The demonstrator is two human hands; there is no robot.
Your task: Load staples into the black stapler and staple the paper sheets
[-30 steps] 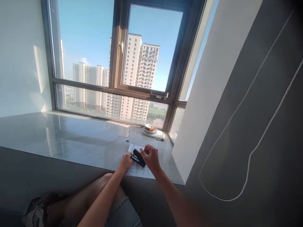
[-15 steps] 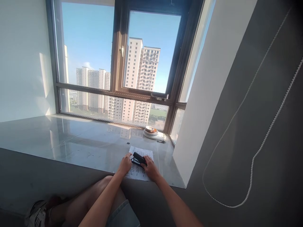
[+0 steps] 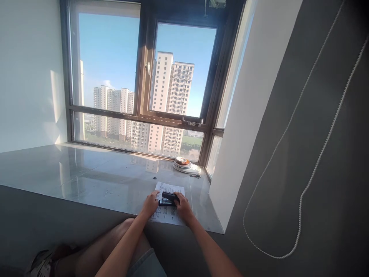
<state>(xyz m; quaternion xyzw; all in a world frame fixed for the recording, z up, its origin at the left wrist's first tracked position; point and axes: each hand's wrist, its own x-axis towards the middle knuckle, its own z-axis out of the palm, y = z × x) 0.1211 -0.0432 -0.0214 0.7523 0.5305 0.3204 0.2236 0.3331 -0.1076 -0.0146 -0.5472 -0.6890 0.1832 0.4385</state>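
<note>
A black stapler (image 3: pixel 166 202) lies over a printed sheet of paper (image 3: pixel 170 219) at the front of the sill, its upper arm raised and a shiny inner part showing. My right hand (image 3: pixel 183 207) grips its right end, fingers over the top and thumb low. Beside the stapler's left end is my left hand (image 3: pixel 150 204), fingers partly stretched toward it over the paper's left edge. Whether its fingertips touch the stapler, or hold something small, is too small to make out.
A small dark piece (image 3: pixel 155 178) lies on the glossy grey sill (image 3: pixel 86 184) beyond the paper. Stacked plates (image 3: pixel 184 166) stand by the window corner, with a dark chain-like item (image 3: pixel 195 176) beside them. A beaded blind cord (image 3: pixel 300 219) hangs at right.
The stapler has turned to lie more level, and the gap between its two arms looks wider. My left hand has shifted slightly left of the stapler's end. The whole view has moved a little.
</note>
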